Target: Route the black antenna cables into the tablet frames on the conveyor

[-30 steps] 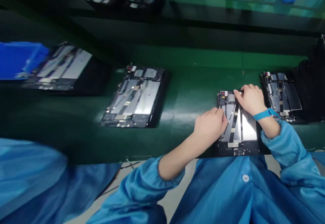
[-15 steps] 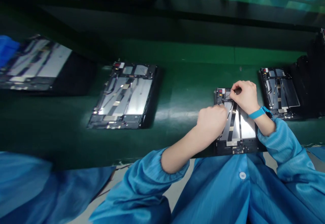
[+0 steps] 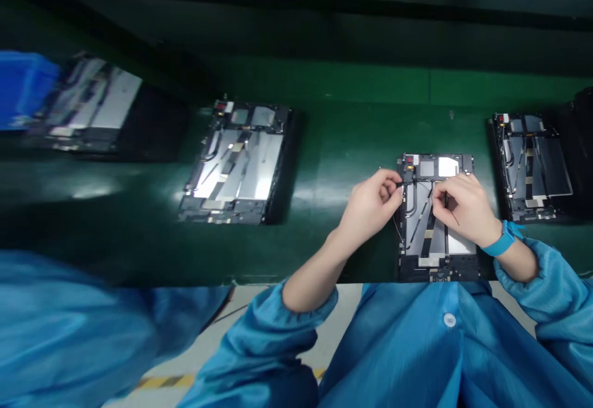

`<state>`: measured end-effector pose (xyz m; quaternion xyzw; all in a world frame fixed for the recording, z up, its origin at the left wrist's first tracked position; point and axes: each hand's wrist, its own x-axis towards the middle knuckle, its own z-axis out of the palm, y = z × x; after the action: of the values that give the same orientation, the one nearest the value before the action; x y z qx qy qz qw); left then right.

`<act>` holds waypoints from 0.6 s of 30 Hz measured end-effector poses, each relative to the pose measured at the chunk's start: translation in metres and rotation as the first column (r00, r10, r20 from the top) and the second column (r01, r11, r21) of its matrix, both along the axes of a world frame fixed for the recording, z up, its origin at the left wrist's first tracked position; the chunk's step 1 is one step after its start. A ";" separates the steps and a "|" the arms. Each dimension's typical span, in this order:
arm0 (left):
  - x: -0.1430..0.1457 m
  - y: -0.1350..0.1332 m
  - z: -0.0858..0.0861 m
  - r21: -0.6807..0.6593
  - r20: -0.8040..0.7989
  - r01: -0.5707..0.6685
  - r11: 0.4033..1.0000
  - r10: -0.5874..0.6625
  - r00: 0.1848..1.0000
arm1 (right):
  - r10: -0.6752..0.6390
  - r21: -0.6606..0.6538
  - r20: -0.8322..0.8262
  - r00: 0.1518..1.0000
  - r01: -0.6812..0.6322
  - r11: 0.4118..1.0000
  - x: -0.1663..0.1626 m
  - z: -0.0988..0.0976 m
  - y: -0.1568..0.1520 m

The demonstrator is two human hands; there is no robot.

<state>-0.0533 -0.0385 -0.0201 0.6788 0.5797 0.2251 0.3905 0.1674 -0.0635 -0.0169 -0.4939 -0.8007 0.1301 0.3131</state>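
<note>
An opened tablet (image 3: 426, 235), its silver inside and dark ribbon cables facing up, lies at the bench's near edge in front of me. My left hand (image 3: 373, 203) is closed in a pinch at the tablet's upper left edge, with a thin dark wire at its fingertips. Over the tablet's upper middle, my right hand (image 3: 463, 207) is closed too, thumb against fingers. A thin strand runs from the left fingertips towards the right ones, and a short wire end shows below the right fingers. Exactly how the right fingers grip it is too small to make out.
Another opened tablet (image 3: 250, 167) lies to the left, and one more (image 3: 528, 167) to the right. Farther left are a blurred stack of tablets (image 3: 99, 99) and a blue bin (image 3: 28, 90). A co-worker's blue sleeve (image 3: 83, 328) is at lower left.
My left hand has moved out to the tablet's left edge, turning so that its pinch shows. My right hand has come down from the tablet's top to its middle. The camera view has shifted slightly.
</note>
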 end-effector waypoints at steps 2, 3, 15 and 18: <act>0.003 0.017 0.000 -0.052 0.082 0.069 0.996 -0.064 0.995 | 0.015 -0.005 -0.044 0.999 -0.015 1.000 0.001 -0.005 -0.001; 0.003 0.023 0.000 -0.082 0.108 0.102 0.991 -0.093 0.990 | 0.011 -0.017 -0.062 0.998 -0.012 1.000 0.002 -0.007 -0.002; -0.018 0.052 0.001 -0.339 0.295 0.265 0.903 -0.166 0.941 | 0.017 -0.140 -0.053 0.998 -0.024 0.990 0.000 -0.010 -0.002; -0.017 0.050 -0.004 -0.365 0.331 0.216 0.905 -0.091 0.939 | 0.016 -0.153 -0.053 0.998 -0.024 0.988 -0.001 -0.011 -0.003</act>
<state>-0.0704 0.0117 -0.0242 0.5864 0.4895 0.1739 0.6215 0.1667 -0.0665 -0.0275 -0.5051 -0.7847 0.2075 0.2935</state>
